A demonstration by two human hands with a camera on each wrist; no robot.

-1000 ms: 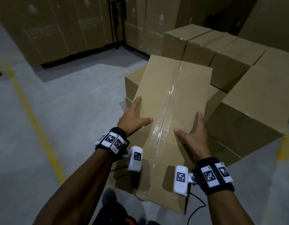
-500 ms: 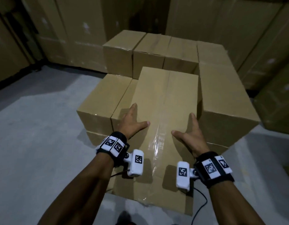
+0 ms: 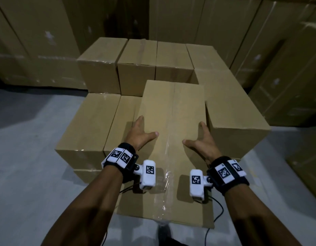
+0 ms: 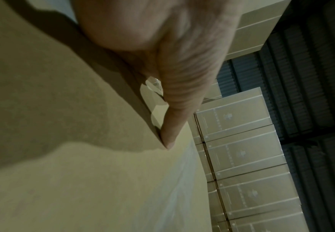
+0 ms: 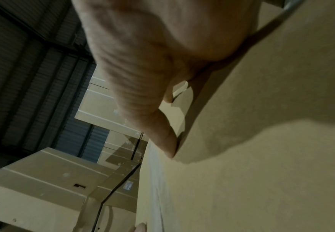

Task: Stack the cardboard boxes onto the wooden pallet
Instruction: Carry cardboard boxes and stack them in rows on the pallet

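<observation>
I carry a long taped cardboard box (image 3: 173, 107) between my two hands. My left hand (image 3: 141, 134) presses its left edge, thumb flat on top and index finger straight along the edge. My right hand (image 3: 201, 139) mirrors it on the right edge. In the wrist views each thumb (image 4: 174, 117) (image 5: 162, 133) lies straight on the box top (image 4: 63, 141) (image 5: 262, 172). The other fingers are hidden down the sides. The box's far end hangs over the lower front boxes (image 3: 89, 125) of the stack, beside a taller box (image 3: 230, 107). I see no pallet; the boxes hide the stack's base.
A back row of several upright boxes (image 3: 137, 55) stands behind the carried box. Walls of large wrapped cartons (image 3: 224, 20) close off the back and right. Grey concrete floor (image 3: 29, 148) stretches to the left.
I have turned and stepped toward the stack. The carried box now points squarely at it, with its far end over the lower front boxes. Both hands keep the same hold.
</observation>
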